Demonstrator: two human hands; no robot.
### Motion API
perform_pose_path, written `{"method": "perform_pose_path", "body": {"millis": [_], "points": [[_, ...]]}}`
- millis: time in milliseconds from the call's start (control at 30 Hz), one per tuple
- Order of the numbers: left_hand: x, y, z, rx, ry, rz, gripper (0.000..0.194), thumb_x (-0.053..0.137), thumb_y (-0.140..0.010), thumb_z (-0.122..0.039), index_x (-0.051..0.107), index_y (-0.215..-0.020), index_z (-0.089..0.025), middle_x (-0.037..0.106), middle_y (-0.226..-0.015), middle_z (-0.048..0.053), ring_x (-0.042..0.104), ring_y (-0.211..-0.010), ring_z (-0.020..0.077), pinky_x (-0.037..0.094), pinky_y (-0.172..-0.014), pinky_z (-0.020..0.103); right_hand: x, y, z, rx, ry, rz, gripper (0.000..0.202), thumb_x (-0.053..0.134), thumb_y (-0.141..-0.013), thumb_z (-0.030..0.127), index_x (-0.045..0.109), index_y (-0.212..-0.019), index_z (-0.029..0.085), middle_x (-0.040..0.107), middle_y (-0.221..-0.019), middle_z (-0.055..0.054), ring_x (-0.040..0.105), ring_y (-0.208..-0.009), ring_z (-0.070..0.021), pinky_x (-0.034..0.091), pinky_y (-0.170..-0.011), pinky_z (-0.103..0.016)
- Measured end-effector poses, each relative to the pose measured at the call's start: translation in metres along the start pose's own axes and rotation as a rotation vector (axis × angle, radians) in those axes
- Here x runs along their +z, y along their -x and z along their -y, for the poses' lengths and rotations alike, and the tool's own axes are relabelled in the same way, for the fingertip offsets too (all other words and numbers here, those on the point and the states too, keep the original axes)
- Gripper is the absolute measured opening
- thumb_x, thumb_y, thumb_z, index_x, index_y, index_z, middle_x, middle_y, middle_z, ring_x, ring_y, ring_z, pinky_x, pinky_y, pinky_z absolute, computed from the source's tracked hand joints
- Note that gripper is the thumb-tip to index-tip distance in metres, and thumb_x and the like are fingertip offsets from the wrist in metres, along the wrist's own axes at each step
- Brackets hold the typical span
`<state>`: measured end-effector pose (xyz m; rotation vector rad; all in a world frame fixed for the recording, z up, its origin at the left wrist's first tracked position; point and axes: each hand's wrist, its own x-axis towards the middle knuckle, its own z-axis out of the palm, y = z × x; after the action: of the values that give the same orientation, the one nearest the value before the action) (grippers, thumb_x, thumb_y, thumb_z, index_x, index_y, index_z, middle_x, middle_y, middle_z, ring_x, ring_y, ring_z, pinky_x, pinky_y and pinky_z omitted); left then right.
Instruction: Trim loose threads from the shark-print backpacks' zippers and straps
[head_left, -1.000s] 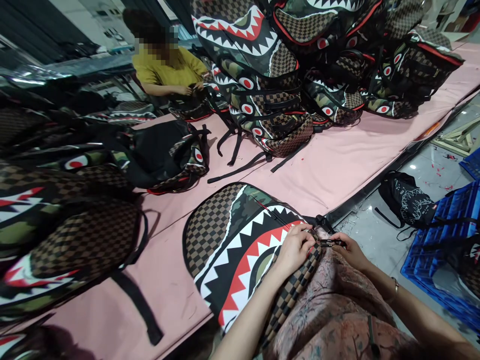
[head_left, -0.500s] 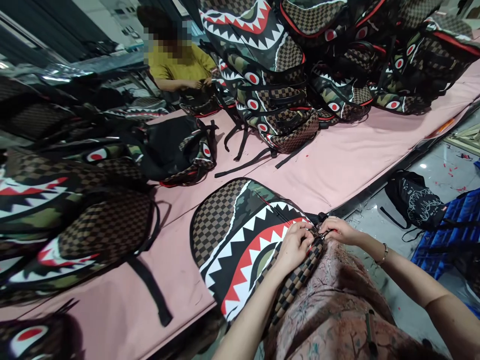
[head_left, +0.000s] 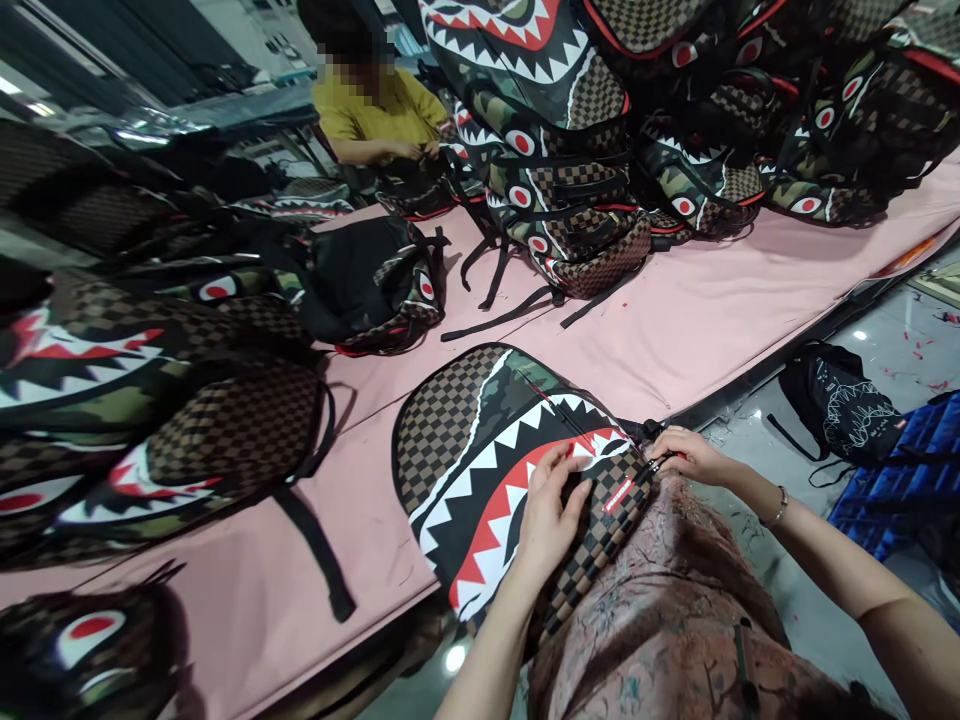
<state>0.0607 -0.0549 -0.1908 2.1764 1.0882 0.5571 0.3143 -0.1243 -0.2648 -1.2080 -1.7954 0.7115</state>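
Observation:
A backpack [head_left: 450,450] with a brown check, camouflage and shark-mouth print lies across the pink table's edge and the lap. My left hand [head_left: 551,505] rests on its printed front, fingers apart and holding nothing. Below those fingers, a small red label [head_left: 618,496] shows on the checked part. At the right end of the bag, my right hand [head_left: 691,456] is closed in a pinch on a small dark zipper pull [head_left: 657,463] by the seam. The fingertips partly cover that pull.
Similar backpacks are stacked at the back [head_left: 592,200] and piled at the left [head_left: 232,430] of the pink table [head_left: 720,330]. Across it, a person in a yellow top [head_left: 382,115] handles another bag. A black bag [head_left: 840,405] and blue quilted material [head_left: 900,480] are at the right.
My left hand has let go of the bag's edge by the zipper and moved left onto the front, uncovering the red label. My right hand keeps its pinch. The view has shifted slightly.

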Motion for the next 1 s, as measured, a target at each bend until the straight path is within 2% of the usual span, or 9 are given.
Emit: {"method": "perform_pose_path", "body": {"millis": [100,200,367,600,733,833,1000], "points": [[-0.001,0.017,0.0,-0.016,-0.051,0.065,0.016,0.053,-0.08,-0.031,0.063,-0.09,-0.024,0.052,-0.116,0.007,0.048,-0.108,0.0239,0.04,-0.091,0.044,-0.001,-0.005,0.001,-0.025,0.011,0.04,0.014,0.052,-0.085,0.028,0.063,-0.09,0.021,0.065,-0.085,-0.005,0.057,-0.083,-0.0175,0.043,-0.078,-0.034],[0.003,0.026,-0.003,-0.051,-0.096,0.056,0.014,0.054,-0.078,-0.033,0.064,-0.083,-0.023,0.052,-0.113,0.007,0.047,-0.106,0.0248,0.04,-0.089,0.045,-0.001,-0.01,0.005,-0.051,0.049,0.077,0.017,0.049,-0.086,0.029,0.063,-0.089,0.02,0.065,-0.086,-0.005,0.057,-0.083,-0.0172,0.042,-0.079,-0.034],[0.009,0.027,-0.01,-0.047,-0.123,0.004,0.014,0.053,-0.079,-0.028,0.063,-0.071,-0.021,0.054,-0.109,0.006,0.047,-0.101,0.0255,0.04,-0.086,0.046,0.002,-0.016,0.019,-0.073,0.1,0.146,0.022,0.044,-0.089,0.033,0.062,-0.089,0.02,0.064,-0.085,-0.006,0.056,-0.083,-0.0172,0.042,-0.079,-0.033],[0.008,0.03,-0.009,-0.059,-0.057,0.014,0.015,0.049,-0.081,-0.025,0.061,-0.072,-0.02,0.054,-0.109,0.006,0.048,-0.1,0.0237,0.041,-0.086,0.045,0.007,-0.022,0.037,-0.129,0.151,0.201,0.034,0.032,-0.092,0.038,0.061,-0.092,0.02,0.062,-0.085,-0.007,0.054,-0.081,-0.0165,0.04,-0.077,-0.031],[0.003,0.034,-0.006,0.034,-0.04,0.038,0.013,0.049,-0.081,-0.025,0.061,-0.086,-0.023,0.053,-0.114,0.006,0.047,-0.105,0.0232,0.039,-0.089,0.044,0.009,-0.022,0.044,-0.135,0.169,0.217,0.033,0.034,-0.092,0.038,0.061,-0.094,0.019,0.061,-0.086,-0.007,0.054,-0.082,-0.0169,0.04,-0.077,-0.031],[0.001,0.035,-0.005,0.133,-0.097,0.05,0.018,0.053,-0.079,-0.024,0.06,-0.096,-0.026,0.05,-0.119,0.006,0.044,-0.11,0.0248,0.037,-0.09,0.045,0.01,-0.02,0.051,-0.122,0.172,0.216,0.031,0.034,-0.092,0.036,0.06,-0.094,0.019,0.061,-0.086,-0.007,0.052,-0.082,-0.0167,0.039,-0.077,-0.03],[0.001,0.034,-0.004,0.239,-0.217,0.042,0.016,0.046,-0.083,-0.022,0.062,-0.082,-0.024,0.055,-0.112,0.007,0.046,-0.105,0.0247,0.036,-0.088,0.046,0.012,-0.019,0.064,-0.082,0.211,0.2,0.028,0.034,-0.092,0.032,0.059,-0.092,0.02,0.059,-0.082,-0.005,0.05,-0.079,-0.0172,0.04,-0.075,-0.03]]}}
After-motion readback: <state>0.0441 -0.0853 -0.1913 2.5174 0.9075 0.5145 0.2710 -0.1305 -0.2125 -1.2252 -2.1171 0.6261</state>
